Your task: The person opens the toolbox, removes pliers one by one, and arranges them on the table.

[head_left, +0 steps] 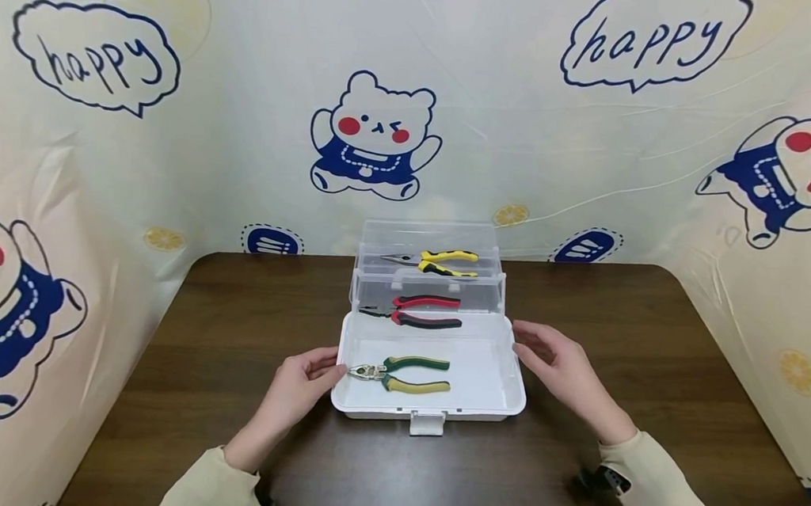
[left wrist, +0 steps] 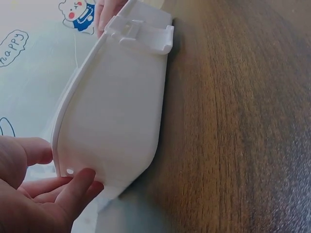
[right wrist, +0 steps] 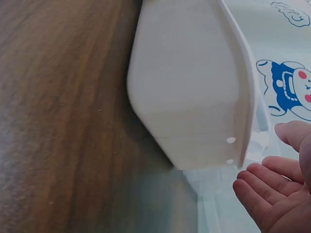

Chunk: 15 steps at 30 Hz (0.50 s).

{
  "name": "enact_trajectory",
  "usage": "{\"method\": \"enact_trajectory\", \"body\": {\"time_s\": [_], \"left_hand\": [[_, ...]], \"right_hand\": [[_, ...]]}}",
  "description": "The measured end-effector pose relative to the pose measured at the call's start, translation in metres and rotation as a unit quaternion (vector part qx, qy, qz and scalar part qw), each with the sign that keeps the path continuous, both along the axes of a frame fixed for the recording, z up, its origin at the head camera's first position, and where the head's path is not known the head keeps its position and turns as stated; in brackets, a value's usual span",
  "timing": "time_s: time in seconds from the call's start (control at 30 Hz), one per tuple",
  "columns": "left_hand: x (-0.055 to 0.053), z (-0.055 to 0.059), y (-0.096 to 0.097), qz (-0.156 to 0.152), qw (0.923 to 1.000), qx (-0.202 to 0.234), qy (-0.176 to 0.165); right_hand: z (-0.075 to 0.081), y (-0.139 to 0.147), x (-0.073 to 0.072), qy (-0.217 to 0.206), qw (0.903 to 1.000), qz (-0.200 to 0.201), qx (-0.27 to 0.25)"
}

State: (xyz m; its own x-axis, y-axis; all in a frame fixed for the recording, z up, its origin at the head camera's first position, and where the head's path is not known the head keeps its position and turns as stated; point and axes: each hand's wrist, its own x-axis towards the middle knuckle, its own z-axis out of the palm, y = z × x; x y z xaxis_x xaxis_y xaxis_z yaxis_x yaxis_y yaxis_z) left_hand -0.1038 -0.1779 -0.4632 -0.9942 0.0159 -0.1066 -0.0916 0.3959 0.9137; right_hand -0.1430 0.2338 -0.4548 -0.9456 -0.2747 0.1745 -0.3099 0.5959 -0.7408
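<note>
A white toolbox (head_left: 482, 370) stands open on the table, its clear lid raised at the back. My left hand (head_left: 302, 384) pinches the box's left rim, thumb on one side and fingers on the other; the left wrist view shows the fingers at the wall's corner. Beside the right wall my right hand (head_left: 561, 368) is spread, fingertips by the back corner; whether they touch it I cannot tell. Green-and-yellow pliers (head_left: 413, 374) lie in the white tray, red-and-black pliers (head_left: 422, 311) in the clear section behind, and yellow-and-black long-nose pliers (head_left: 440, 261) at the lid.
The brown wooden table (head_left: 229, 311) extends around the box. A white latch (head_left: 427, 424) sticks out at the box's front. Behind and on both sides hangs a printed cloth (head_left: 245, 113) with cartoon bears.
</note>
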Motion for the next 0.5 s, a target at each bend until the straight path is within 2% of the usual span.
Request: {"method": "enact_trajectory", "body": {"time_s": [0.5], "left_hand": [[0.003,0.000,0.000,0.001,1.0000,-0.004,0.007]], "right_hand": [[0.036,-0.014,-0.015,0.031,0.9994,0.012,0.000]]}}
